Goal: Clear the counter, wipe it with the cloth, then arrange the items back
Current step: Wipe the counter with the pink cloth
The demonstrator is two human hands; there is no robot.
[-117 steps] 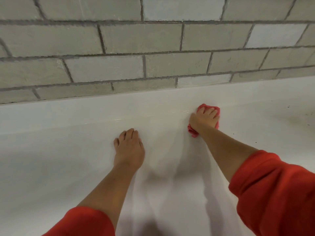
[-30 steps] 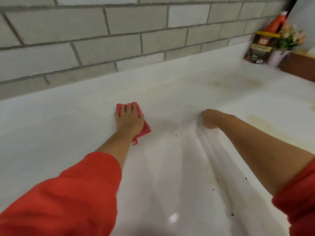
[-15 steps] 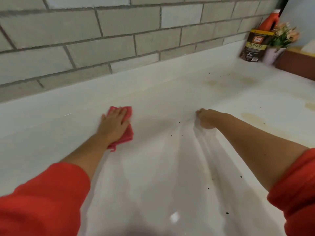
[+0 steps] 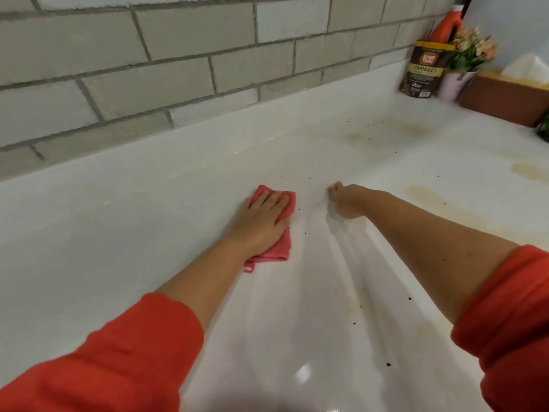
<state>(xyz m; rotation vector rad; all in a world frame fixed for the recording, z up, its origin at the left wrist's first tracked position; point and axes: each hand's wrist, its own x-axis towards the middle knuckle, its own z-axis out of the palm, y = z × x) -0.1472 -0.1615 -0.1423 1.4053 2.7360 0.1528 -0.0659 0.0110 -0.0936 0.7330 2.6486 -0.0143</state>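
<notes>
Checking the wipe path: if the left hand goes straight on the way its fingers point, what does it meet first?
The left hand would cross bare counter with dark specks, then probably reach the white upstand under the brick wall, left of the granules pouch; depth is unclear.

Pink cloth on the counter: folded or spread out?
Folded. The pink fabric cloth shows doubled layers at its near edge, and the left hand pressing it on the white counter covers much of it.
</notes>
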